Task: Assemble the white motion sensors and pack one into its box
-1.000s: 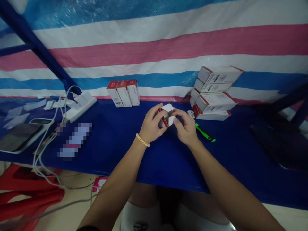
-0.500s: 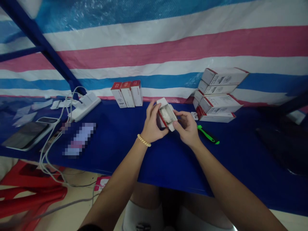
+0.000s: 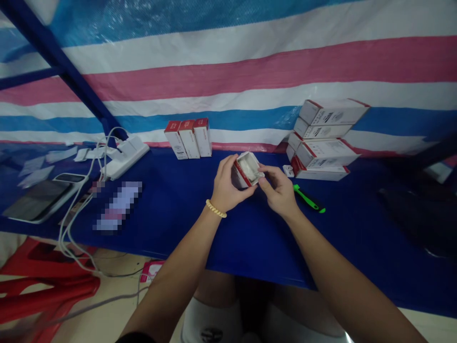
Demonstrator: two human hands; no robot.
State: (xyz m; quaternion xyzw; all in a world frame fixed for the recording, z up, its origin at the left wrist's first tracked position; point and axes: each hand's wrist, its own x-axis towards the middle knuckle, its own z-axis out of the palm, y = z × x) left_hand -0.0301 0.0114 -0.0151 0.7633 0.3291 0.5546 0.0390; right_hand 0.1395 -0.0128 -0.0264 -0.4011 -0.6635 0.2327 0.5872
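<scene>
I hold a small red-and-white carton [image 3: 246,169] over the blue table [image 3: 200,219], its open end facing me with a pale lining inside. My left hand [image 3: 225,187], with a bead bracelet on the wrist, wraps its fingers round the carton's left side. My right hand [image 3: 279,188] pinches the carton's right flap with thumb and fingertips. A green-handled tool [image 3: 309,200] lies on the table just right of my right hand.
Three upright red-topped cartons [image 3: 188,138] stand at the table's back. A stack of larger boxes [image 3: 323,138] sits at the back right. A white power strip [image 3: 125,155] with cables, a tablet [image 3: 37,200] and paper slips lie left. Red stools [image 3: 43,286] stand below.
The carton was closed a second ago, then opened with its top flap raised; now the flap is folded down and my right fingers are at its right edge.
</scene>
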